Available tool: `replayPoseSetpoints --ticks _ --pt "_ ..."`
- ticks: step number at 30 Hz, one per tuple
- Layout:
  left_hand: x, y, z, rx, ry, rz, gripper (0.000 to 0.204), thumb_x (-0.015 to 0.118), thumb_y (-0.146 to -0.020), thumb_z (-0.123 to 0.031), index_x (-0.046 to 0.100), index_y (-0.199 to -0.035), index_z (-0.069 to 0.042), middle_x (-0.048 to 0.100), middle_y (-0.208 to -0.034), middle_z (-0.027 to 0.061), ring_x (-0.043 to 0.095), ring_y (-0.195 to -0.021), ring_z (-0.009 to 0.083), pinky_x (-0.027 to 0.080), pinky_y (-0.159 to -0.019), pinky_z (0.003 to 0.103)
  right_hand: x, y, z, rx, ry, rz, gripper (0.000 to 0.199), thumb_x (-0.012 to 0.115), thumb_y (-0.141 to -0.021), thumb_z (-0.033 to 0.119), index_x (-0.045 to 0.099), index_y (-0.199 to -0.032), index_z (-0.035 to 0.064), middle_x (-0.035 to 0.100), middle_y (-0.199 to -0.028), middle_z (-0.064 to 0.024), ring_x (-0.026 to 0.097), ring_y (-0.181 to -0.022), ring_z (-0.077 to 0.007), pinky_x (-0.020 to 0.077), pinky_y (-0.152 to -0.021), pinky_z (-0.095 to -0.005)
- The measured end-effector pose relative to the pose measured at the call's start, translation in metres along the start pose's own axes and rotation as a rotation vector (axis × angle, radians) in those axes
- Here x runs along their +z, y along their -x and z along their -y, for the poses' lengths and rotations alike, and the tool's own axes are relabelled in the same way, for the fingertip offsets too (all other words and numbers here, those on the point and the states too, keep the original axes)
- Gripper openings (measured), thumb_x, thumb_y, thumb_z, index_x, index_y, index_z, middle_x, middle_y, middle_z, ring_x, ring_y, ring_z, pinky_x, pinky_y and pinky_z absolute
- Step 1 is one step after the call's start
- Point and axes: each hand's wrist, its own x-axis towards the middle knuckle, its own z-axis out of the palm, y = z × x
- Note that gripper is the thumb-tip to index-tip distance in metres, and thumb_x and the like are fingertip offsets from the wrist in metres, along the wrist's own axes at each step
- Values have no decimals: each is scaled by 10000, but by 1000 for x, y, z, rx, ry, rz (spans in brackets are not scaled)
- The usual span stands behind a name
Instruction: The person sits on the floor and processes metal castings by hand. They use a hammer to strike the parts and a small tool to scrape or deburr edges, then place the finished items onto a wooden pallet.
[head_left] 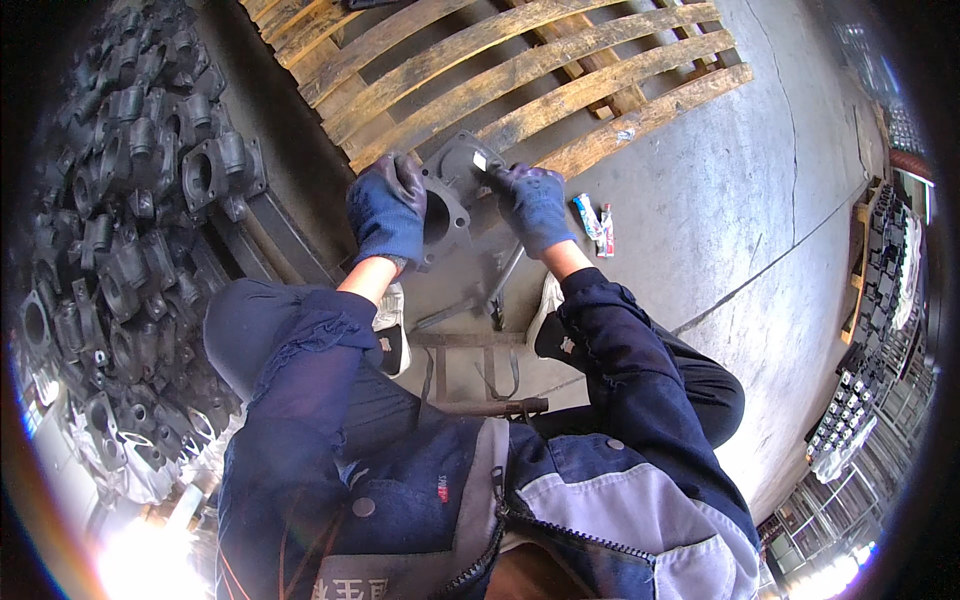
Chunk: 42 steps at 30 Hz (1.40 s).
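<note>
A dark grey cast metal fitting (455, 165) with a round opening and a flange with bolt holes is held between my knees, above the floor. My left hand (386, 208), in a blue and dark-coated glove, is closed around the left edge of its flange. My right hand (537, 207), gloved alike, is at the far right side of the fitting, fingers bent together beside a small white patch. What the right fingers hold, if anything, I cannot make out. Below the right hand a metal rod-like tool (508, 272) slants down toward the floor.
A large heap of similar castings (130, 190) rises at my left. A wooden pallet (560, 75) lies ahead. Two small blue, white and red packets (597, 226) are on the concrete floor (720, 210). Stacked dark parts (885, 260) stand far right. A metal frame (480, 338) lies between my feet.
</note>
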Motion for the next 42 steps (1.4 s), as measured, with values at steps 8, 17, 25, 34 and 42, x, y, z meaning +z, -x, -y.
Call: replayPoseSetpoints --ticks 8,17,25,34,42 --pt "2 0 4 25 3 -17 293 520 -899 -318 628 -797 -66 633 -789 210 616 -767 406 483 -672 484 20 21 -18 268 -1181 44 285 553 -792 11 605 -1070 48 627 -848 -112 602 -818 -196 483 -718 -326" --pt "2 1 5 12 -41 -27 294 518 -904 -320 626 -789 -73 636 -788 204 617 -760 402 484 -665 483 25 10 1 411 -880 30 203 531 -847 66 599 -1034 23 663 -905 -149 637 -828 -252 481 -760 -349" --pt "1 -1 0 6 -46 -34 319 518 -907 -344 633 -786 -72 639 -778 203 625 -755 398 490 -669 479 28 -2 6 595 -748 -80 217 561 -827 122 618 -1027 58 648 -921 -208 631 -878 -375 486 -756 -414" --pt "2 -1 2 5 -59 -32 324 514 -904 -345 633 -786 -68 639 -773 204 626 -761 395 492 -679 479 8 -9 -2 115 15 -5 165 610 -781 176 619 -946 168 639 -777 -66 655 -759 -273 448 -635 -440" --pt "-3 0 -2 -5 -29 4 310 507 -903 -323 648 -781 -76 640 -796 196 621 -775 394 486 -682 477 8 2 -2 -156 149 39 266 549 -792 116 586 -1052 160 644 -785 -54 659 -729 -241 442 -628 -414"
